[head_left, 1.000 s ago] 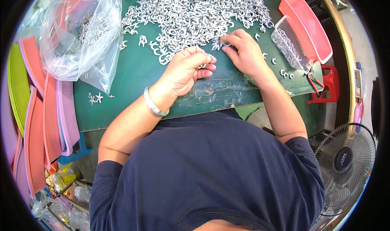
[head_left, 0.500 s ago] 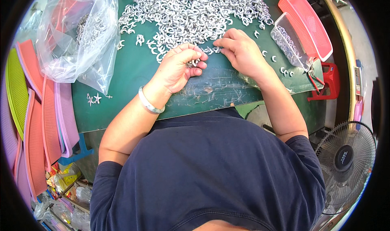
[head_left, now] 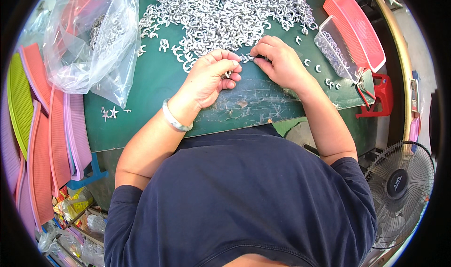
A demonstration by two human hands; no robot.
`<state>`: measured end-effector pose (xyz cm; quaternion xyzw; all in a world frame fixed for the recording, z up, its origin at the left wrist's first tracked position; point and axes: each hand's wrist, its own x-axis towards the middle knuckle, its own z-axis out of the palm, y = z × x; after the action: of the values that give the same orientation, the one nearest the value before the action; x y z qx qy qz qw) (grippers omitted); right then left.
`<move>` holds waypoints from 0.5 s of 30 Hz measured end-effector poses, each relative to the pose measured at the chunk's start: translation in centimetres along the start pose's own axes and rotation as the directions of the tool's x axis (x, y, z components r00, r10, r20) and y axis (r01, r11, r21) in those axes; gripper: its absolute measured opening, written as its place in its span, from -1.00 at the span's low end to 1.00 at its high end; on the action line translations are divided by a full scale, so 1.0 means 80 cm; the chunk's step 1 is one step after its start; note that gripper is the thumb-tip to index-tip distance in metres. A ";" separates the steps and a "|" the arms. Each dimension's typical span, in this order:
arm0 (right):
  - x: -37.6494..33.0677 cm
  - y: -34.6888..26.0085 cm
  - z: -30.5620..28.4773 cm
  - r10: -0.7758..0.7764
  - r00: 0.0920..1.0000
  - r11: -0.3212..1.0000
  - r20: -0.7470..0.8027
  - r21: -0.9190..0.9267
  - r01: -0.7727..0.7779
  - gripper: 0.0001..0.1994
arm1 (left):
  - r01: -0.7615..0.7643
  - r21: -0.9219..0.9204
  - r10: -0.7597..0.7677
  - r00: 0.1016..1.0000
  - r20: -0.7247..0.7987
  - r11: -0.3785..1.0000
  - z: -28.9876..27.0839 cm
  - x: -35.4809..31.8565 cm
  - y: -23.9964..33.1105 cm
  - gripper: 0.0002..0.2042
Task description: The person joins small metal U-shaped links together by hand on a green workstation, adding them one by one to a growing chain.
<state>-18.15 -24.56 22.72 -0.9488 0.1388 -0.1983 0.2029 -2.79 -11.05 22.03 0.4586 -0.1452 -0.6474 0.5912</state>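
Observation:
A large heap of small silvery C-shaped metal pieces (head_left: 230,18) covers the far middle of the green table (head_left: 155,93). My left hand (head_left: 210,79), a pale bangle on its wrist, is closed with its fingers curled round a few of these pieces, which partly show between fingers and palm. Just to its right, my right hand (head_left: 283,66) is closed in a pinch at the near edge of the heap. Some metal pieces (head_left: 246,58) lie at its fingertips, between the two hands; what the fingers themselves grip is mostly hidden.
A clear plastic bag (head_left: 94,46) with metal pieces stands at the left, near star-shaped pieces (head_left: 113,112). On the right are a clear tub (head_left: 324,43), a pink basket (head_left: 357,27), red-handled pliers (head_left: 365,94) and a fan (head_left: 397,187). Coloured baskets (head_left: 42,159) are stacked at left.
My right hand has shifted slightly right and its fingers have drawn in closer together. The left hand stays nearly in place, its fingers curled a little tighter over the pieces.

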 end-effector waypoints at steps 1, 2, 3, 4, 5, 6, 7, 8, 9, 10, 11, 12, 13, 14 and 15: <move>0.000 0.000 -0.001 -0.007 1.000 1.000 0.015 -0.006 0.007 -0.94 | 0.001 0.008 -0.001 1.000 -0.005 1.000 0.001 -0.001 0.001 -0.90; 0.000 0.001 -0.001 0.001 1.000 1.000 0.014 0.020 -0.002 -0.94 | 0.001 0.015 -0.001 1.000 -0.010 1.000 0.002 -0.001 0.001 -0.90; -0.001 0.002 0.000 0.009 1.000 0.999 0.013 0.046 -0.010 -0.94 | 0.002 0.023 -0.002 1.000 -0.014 1.000 0.002 -0.002 0.001 -0.89; -0.001 0.003 0.001 0.018 1.000 0.997 0.013 0.072 -0.019 -0.94 | 0.001 0.027 -0.001 1.000 -0.013 1.000 0.003 -0.002 0.001 -0.89; -0.001 0.005 0.002 0.033 0.999 0.995 0.010 0.091 -0.034 -0.94 | 0.000 0.031 0.000 1.000 -0.014 1.000 0.003 -0.001 0.001 -0.88; -0.002 0.007 0.003 0.049 0.999 0.993 0.008 0.111 -0.049 -0.94 | -0.001 0.036 0.001 1.000 -0.014 0.999 0.003 -0.001 0.001 -0.87; -0.002 0.008 0.004 0.064 0.998 0.989 0.006 0.130 -0.064 -0.94 | -0.001 0.040 0.002 1.000 -0.017 0.999 0.004 -0.001 0.001 -0.87; -0.002 0.008 0.004 0.076 0.997 0.989 0.007 0.128 -0.076 -0.94 | -0.001 0.044 0.001 1.000 -0.018 0.999 0.004 -0.001 0.001 -0.87; -0.001 0.008 0.004 0.088 0.996 0.988 0.009 0.126 -0.089 -0.94 | 0.000 0.048 0.001 1.000 -0.019 0.999 0.005 -0.002 0.002 -0.86; -0.001 0.007 0.005 0.100 0.995 0.987 0.010 0.124 -0.101 -0.95 | -0.003 0.065 0.004 1.000 -0.021 0.998 0.007 -0.003 0.002 -0.86; 0.000 0.005 0.004 0.139 0.990 0.973 0.025 0.181 -0.141 -0.95 | -0.005 0.081 0.007 1.000 -0.025 0.997 0.008 -0.004 0.003 -0.86; 0.001 0.002 0.001 0.176 0.984 0.954 0.042 0.238 -0.181 -0.95 | -0.008 0.098 0.011 1.000 -0.029 0.995 0.010 -0.005 0.004 -0.86; 0.001 -0.002 0.000 0.211 0.975 0.931 0.062 0.293 -0.220 -0.95 | -0.022 0.101 0.024 0.999 -0.020 0.995 0.012 -0.005 0.003 -0.87; 0.001 -0.005 -0.001 0.213 0.972 0.892 0.096 0.388 -0.234 -0.97 | -0.036 0.106 0.037 0.999 -0.010 0.994 0.015 -0.004 0.002 -0.87; 0.000 -0.007 -0.001 0.211 0.969 0.843 0.130 0.478 -0.248 -0.98 | -0.050 0.110 0.050 0.999 0.000 0.993 0.016 -0.004 0.001 -0.88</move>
<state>-18.06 -24.09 23.07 -0.8492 0.1890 -0.1668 0.4640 -3.77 -11.24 22.93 0.4875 -0.1911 -0.6228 0.5813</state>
